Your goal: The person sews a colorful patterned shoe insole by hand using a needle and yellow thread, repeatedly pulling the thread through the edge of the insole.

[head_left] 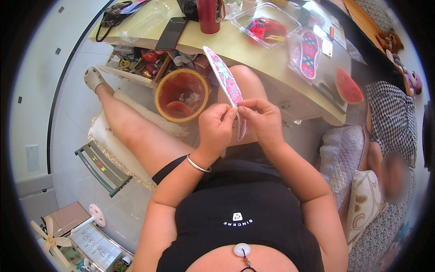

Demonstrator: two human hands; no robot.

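An insole (222, 75) with a pink, red and blue stitched pattern and a white edge stands tilted above my lap, seen nearly edge-on. My left hand (216, 126) pinches its left side near the middle, thumb and forefinger together. From the other side my right hand (263, 119) pinches the same spot, its fingertips almost touching the left ones. Whether a needle or thread is between the fingertips is too small to tell. A second patterned insole (309, 54) lies on clear plastic on the table, beyond my right hand.
On the table (222, 47) are a phone (171, 34), a red bottle (209, 17) and a clear box of coloured threads (266, 31). A watermelon slice (348, 86) is at its right edge. An orange-rimmed bucket (182, 95) stands below, beside an open drawer (136, 68). Another person (390, 122) is at right.
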